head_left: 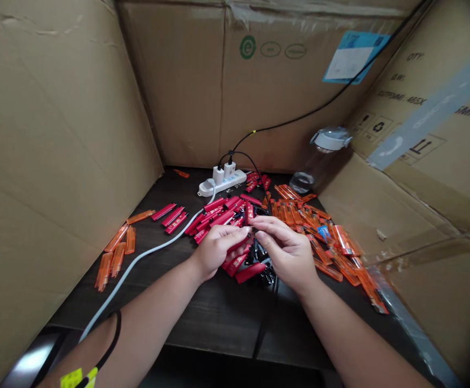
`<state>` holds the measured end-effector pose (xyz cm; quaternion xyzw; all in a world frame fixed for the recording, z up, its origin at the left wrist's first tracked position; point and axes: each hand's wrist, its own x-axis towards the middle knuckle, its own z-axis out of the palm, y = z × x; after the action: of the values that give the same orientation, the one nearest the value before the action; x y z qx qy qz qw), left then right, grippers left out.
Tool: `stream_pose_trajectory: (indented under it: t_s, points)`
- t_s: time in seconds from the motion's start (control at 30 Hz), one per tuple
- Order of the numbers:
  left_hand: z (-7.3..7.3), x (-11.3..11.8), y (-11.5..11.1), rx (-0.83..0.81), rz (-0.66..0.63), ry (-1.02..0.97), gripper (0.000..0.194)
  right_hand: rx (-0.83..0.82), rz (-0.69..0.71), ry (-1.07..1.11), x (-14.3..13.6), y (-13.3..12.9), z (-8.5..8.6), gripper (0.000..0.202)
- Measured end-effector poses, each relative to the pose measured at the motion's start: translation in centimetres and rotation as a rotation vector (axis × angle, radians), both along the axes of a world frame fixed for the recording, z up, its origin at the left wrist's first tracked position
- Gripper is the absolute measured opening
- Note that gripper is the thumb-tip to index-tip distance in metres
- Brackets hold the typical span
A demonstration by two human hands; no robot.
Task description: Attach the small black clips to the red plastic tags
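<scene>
Over the middle of the pile, my left hand (222,247) is closed, thumb and fingers pinched around a small red lighter case (249,211) with pale print. The case points upward from between the fingertips. Right against it, my right hand (287,249) is closed too, thumb and index finger pressed together; whatever they grip is too small and covered to make out. Around and beneath both hands lie several red lighter cases (221,217) and small black parts (268,274). One red case (251,272) rests just below the fingers.
Translucent orange lighter bodies (319,248) are heaped on the right; several more (117,260) lie left. A white power strip (222,183) with plugs stands behind. A white cable (138,257) crosses the dark table (202,323). A clear bottle (316,161) and cardboard walls (186,86) border the space.
</scene>
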<state>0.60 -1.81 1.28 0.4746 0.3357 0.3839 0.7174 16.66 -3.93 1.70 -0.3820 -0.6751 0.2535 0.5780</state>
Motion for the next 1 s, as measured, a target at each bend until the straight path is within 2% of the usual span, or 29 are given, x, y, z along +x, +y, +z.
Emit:
stream_pose_trajectory:
  t_s: [0.37,0.83,1.0]
  points:
    - [-0.4,0.3,0.0,-0.037,-0.005,-0.025,0.037,0.107,-0.058,-0.010,-0.9,-0.2,-0.4,0.016]
    - [0.0,0.3,0.1,-0.215,-0.074,-0.107,0.039,-0.094,-0.055,0.189,-1.2,0.0,-1.3,0.009]
    - [0.2,0.2,0.0,-0.238,-0.102,-0.133,0.038,-0.086,-0.020,0.195,-1.2,0.0,-1.2,0.010]
